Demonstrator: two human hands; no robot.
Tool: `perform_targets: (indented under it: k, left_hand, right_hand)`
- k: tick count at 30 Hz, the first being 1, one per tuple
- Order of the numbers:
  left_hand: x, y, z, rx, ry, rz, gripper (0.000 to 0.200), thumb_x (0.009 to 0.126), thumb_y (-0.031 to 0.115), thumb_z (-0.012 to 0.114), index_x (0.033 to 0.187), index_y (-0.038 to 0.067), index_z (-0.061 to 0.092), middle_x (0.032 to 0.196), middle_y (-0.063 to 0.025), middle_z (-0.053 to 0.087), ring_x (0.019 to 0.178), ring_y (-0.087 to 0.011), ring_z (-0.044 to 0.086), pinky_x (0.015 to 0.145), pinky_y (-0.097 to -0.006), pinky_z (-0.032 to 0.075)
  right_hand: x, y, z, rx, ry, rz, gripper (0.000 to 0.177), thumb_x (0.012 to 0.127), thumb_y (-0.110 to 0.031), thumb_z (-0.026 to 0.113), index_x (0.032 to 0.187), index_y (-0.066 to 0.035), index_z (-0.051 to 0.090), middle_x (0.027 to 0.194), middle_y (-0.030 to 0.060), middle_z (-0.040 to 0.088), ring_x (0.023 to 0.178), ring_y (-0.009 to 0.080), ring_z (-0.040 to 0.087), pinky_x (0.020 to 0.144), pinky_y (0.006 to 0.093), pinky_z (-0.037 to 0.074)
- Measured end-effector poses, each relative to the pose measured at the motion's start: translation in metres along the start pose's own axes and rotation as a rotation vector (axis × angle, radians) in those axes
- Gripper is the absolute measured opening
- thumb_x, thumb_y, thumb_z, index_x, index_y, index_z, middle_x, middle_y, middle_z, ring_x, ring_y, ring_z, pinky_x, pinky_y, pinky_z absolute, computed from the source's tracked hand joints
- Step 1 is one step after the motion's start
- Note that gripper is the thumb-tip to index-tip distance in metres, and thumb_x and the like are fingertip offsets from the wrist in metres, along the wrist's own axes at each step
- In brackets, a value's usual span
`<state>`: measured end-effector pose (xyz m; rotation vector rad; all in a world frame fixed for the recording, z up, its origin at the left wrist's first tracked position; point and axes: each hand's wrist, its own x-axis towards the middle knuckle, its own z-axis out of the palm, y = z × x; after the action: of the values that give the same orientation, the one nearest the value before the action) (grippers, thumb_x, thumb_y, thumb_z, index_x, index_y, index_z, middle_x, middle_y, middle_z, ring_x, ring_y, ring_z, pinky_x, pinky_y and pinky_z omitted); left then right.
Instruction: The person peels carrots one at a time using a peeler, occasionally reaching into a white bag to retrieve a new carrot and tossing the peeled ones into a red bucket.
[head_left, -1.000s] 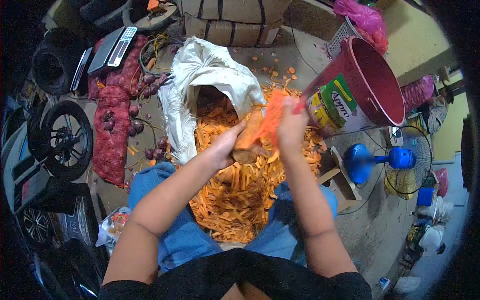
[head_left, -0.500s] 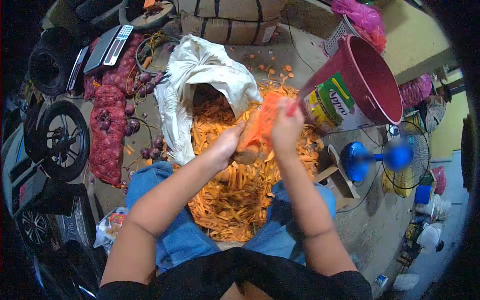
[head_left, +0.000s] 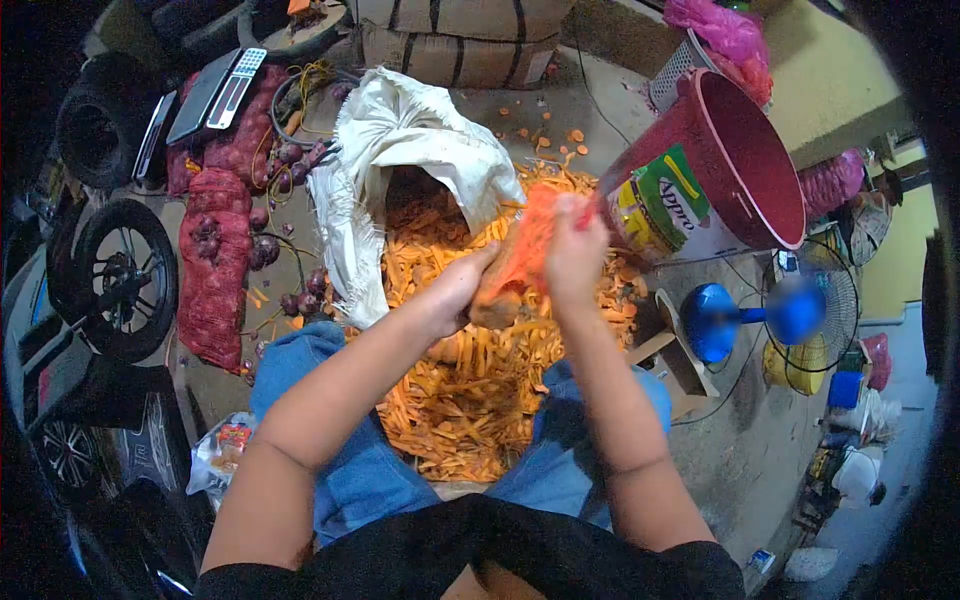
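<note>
Upper right: shows smooth plastic on bucket. Upper centre: shows matt, woven cloth on white sack. Centre: shows rough orange peelings. Right: shows glossy plastic on fan base.

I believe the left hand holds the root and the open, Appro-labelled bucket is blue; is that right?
The open, Appro-labelled bucket is red, not blue, as the head view shows; the left hand does hold the root.

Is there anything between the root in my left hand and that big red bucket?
Yes. In this view your right hand, closed on a blurred red thing, comes between the root in your left hand and the bucket. Nothing else visible stands between them, though the blur hides detail.
</note>
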<state>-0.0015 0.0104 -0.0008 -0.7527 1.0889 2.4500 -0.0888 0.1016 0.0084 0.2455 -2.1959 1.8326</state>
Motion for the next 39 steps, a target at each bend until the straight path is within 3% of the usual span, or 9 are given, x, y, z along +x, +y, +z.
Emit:
perform_targets:
  k: [3,7,8,12,18,23,25,32,39]
  left_hand:
    - [0.001,-0.009,-0.003,0.259,-0.051,0.052,0.037,0.084,0.035,0.025,0.094,0.007,0.048,0.080,-0.0056,0.055,0.067,-0.0121,0.053,0.060,-0.0258,0.043]
    - [-0.012,-0.024,0.014,0.363,-0.168,0.122,0.034,0.084,0.032,0.028,0.097,0.005,0.046,0.081,-0.0066,0.055,0.065,-0.0131,0.053,0.059,-0.0256,0.044]
    - [-0.015,-0.023,0.017,0.299,-0.195,0.101,0.034,0.084,0.031,0.029,0.099,0.005,0.044,0.082,-0.0068,0.055,0.066,-0.0136,0.054,0.059,-0.0258,0.044]
    - [-0.007,0.002,0.001,0.056,-0.050,-0.109,0.038,0.084,0.033,0.030,0.106,0.005,0.042,0.096,-0.0065,0.052,0.081,-0.0138,0.053,0.070,-0.0280,0.043]
    - [-0.003,-0.009,0.008,0.040,-0.007,0.123,0.035,0.084,0.032,0.026,0.099,0.006,0.044,0.085,-0.0058,0.054,0.069,-0.0138,0.054,0.061,-0.0277,0.045]
    - [-0.016,-0.011,0.016,0.258,-0.121,-0.080,0.032,0.084,0.030,0.029,0.098,0.006,0.044,0.083,-0.0051,0.054,0.068,-0.0118,0.053,0.059,-0.0252,0.044]
    - [-0.015,-0.006,0.014,0.125,-0.071,-0.090,0.034,0.084,0.033,0.029,0.097,0.006,0.045,0.081,-0.0047,0.054,0.066,-0.0124,0.053,0.059,-0.0252,0.044]
    - [-0.009,0.002,0.009,0.091,0.012,-0.091,0.036,0.083,0.032,0.031,0.103,0.005,0.045,0.092,-0.0061,0.053,0.074,-0.0153,0.055,0.063,-0.0299,0.046]
    - [-0.009,-0.012,0.007,0.297,-0.162,0.030,0.035,0.083,0.028,0.033,0.107,0.004,0.043,0.098,-0.0083,0.052,0.077,-0.0156,0.055,0.070,-0.0268,0.044]
  right_hand:
    - [-0.004,-0.003,-0.001,-0.131,-0.187,0.085,0.022,0.079,-0.018,0.045,0.072,0.002,0.051,0.061,0.0096,0.053,0.056,0.0140,0.049,0.054,0.0280,0.039]
    - [0.061,0.038,-0.030,-0.284,0.272,0.123,0.021,0.079,-0.015,0.044,0.070,0.003,0.050,0.056,0.0073,0.049,0.051,0.0123,0.043,0.050,0.0292,0.036]
    - [0.062,0.030,-0.038,-0.171,0.239,0.330,0.020,0.079,-0.014,0.044,0.070,0.003,0.050,0.056,0.0043,0.048,0.051,0.0117,0.042,0.050,0.0290,0.036]
    - [0.046,0.043,-0.020,0.109,0.058,0.085,0.019,0.080,-0.015,0.043,0.072,0.001,0.049,0.056,0.0004,0.046,0.051,0.0104,0.041,0.047,0.0296,0.034]
    - [-0.003,0.003,-0.001,-0.208,-0.216,0.068,0.019,0.078,-0.016,0.045,0.071,0.001,0.049,0.056,0.0073,0.048,0.050,0.0183,0.043,0.049,0.0301,0.036]
    - [0.064,0.057,-0.034,-0.257,0.291,0.017,0.021,0.079,-0.016,0.045,0.066,0.001,0.046,0.053,0.0066,0.046,0.048,0.0179,0.041,0.048,0.0304,0.034]
    - [0.062,0.037,-0.038,-0.071,0.212,0.287,0.020,0.079,-0.016,0.044,0.068,0.001,0.046,0.054,0.0039,0.046,0.051,0.0146,0.042,0.049,0.0288,0.035]
    - [-0.013,-0.005,0.000,-0.221,-0.167,-0.131,0.023,0.080,-0.018,0.043,0.065,-0.001,0.043,0.053,0.0067,0.045,0.048,0.0156,0.039,0.047,0.0308,0.034]
    - [0.067,0.037,-0.041,-0.182,0.282,0.195,0.022,0.079,-0.016,0.045,0.067,0.002,0.048,0.055,0.0038,0.049,0.048,0.0134,0.043,0.047,0.0296,0.034]
